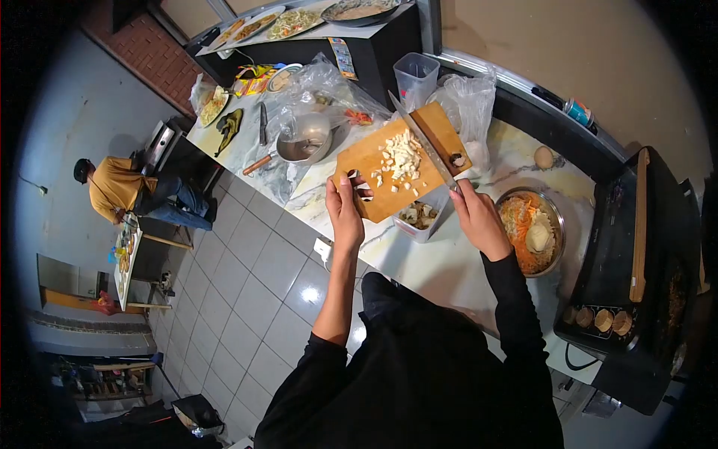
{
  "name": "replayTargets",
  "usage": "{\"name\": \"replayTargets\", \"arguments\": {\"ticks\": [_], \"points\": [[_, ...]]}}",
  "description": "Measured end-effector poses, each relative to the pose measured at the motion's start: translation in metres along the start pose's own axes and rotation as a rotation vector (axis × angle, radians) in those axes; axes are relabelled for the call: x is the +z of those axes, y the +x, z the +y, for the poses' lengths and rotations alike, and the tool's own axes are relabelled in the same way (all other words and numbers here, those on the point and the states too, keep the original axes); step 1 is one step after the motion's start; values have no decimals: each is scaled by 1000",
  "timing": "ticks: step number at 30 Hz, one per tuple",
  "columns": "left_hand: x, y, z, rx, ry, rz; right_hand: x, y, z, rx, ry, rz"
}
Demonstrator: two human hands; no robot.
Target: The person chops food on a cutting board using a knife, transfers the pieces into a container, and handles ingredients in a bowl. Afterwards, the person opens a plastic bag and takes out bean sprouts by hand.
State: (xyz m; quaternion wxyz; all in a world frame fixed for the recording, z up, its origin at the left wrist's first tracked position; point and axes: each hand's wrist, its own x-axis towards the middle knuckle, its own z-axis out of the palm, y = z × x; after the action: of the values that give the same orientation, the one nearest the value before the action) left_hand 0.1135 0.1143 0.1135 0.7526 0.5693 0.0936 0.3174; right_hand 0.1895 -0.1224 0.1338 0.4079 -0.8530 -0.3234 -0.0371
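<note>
My left hand (346, 213) grips the wooden cutting board (359, 163) by its handle end, fingers through the cut-out. Small white diced pieces (402, 156) lie on the board. In my right hand (479, 218) is the knife (426, 144), its blade lying across the board beside the pieces. A dark and white scrap (458, 159) sits at the board's far right corner. Partly under the board is a clear plastic container (422, 224) with scraps in it. Right of my right hand stands a metal bowl (561, 238) with shredded orange and pale food and a creamy lump.
On the marble counter (404, 258) are a saucepan (318, 142), plastic bags (321, 90), a second knife (262, 123), an empty clear container (416, 75) and an egg (544, 156). A black griddle (613, 247) stands right. Another person (120, 187) is at the far left.
</note>
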Motion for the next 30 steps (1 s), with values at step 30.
{"name": "replayTargets", "arguments": {"ticks": [30], "points": [[19,13,-9,31,-1,-16,-2,-16,-3,39,104,57]]}}
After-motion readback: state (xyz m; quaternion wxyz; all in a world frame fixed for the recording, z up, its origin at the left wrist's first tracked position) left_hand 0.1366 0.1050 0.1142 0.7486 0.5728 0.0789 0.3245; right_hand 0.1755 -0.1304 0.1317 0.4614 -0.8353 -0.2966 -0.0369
